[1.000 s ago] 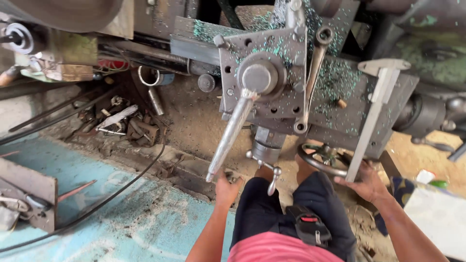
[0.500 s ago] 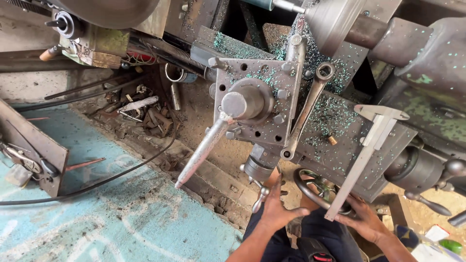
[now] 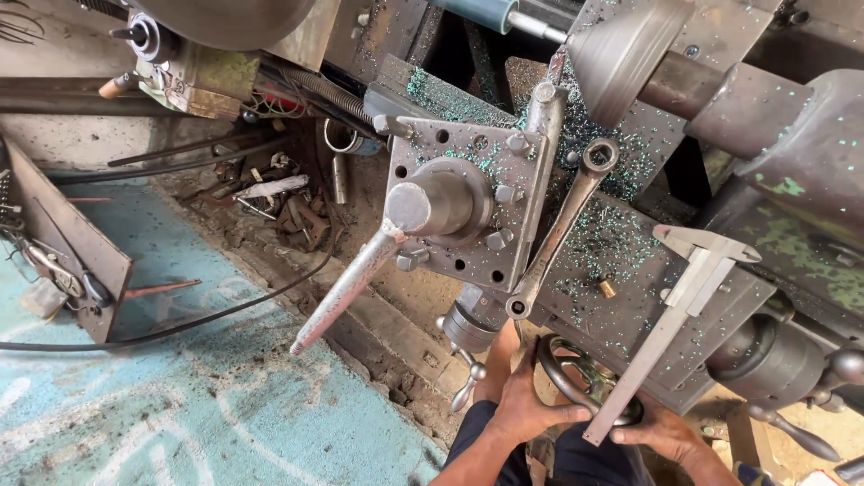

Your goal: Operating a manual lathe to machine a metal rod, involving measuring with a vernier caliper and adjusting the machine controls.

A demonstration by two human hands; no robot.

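I look down on a worn metal lathe carriage point(image 3: 621, 261) speckled with green chips. My left hand point(image 3: 522, 405) grips the left rim of a dark handwheel point(image 3: 576, 373) below the carriage. My right hand point(image 3: 666, 436) holds the wheel's lower right rim, beside the lower end of a steel vernier caliper point(image 3: 675, 315) that lies on the carriage. A long silver lever handle point(image 3: 346, 288) sticks out from the tool post block point(image 3: 459, 211) down to the left. A ring spanner point(image 3: 562, 225) lies across the block.
A small crank handle point(image 3: 468, 378) hangs left of the handwheel. Scrap metal bits point(image 3: 279, 202) and black cables point(image 3: 180, 324) lie on the dirty blue floor point(image 3: 162, 405). A board with tools point(image 3: 63, 252) leans at the left. Another lever point(image 3: 792, 427) juts out at the lower right.
The view has shifted closer and to the right over the machine. My left hand left the long lever handle and went to the handwheel; my right hand stays at the wheel by the caliper.
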